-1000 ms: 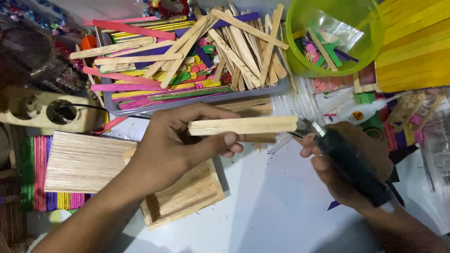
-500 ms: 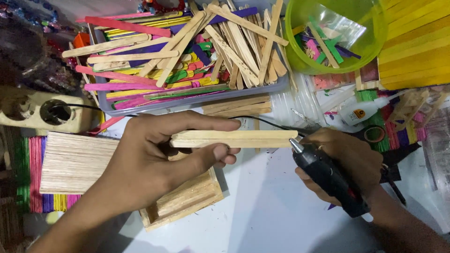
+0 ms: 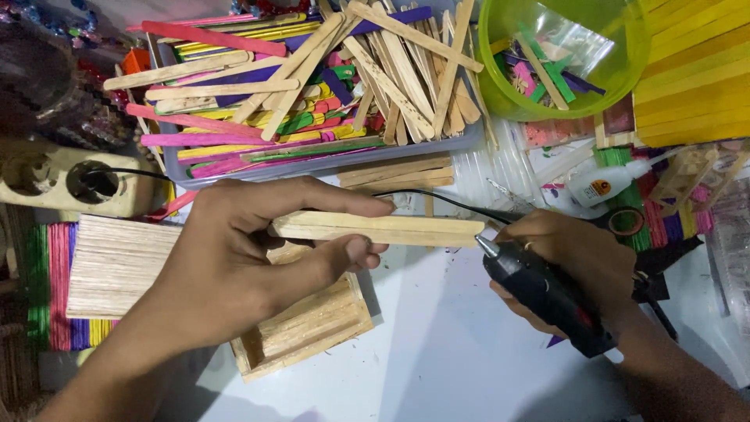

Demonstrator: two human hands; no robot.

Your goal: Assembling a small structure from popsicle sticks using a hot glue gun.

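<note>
Matt bare-wood sticks (image 3: 383,229); glossy black plastic glue gun (image 3: 543,293); translucent plastic bowl (image 3: 625,74).

Left hand (image 3: 234,258): mine, bare, no glove, no ring or watch that I can see.
Left forearm: bare all the way to the frame's lower edge, no sleeve.
Right hand (image 3: 574,262): bare too, ungloved, short nails.
Right forearm: uncovered, no sleeve, no band at the wrist.
Markings: none I can make out.

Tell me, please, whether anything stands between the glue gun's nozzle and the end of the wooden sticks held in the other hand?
Nothing visible does. The glue gun in the right hand has its nozzle right at the end of the wooden sticks held by the left hand.
</note>
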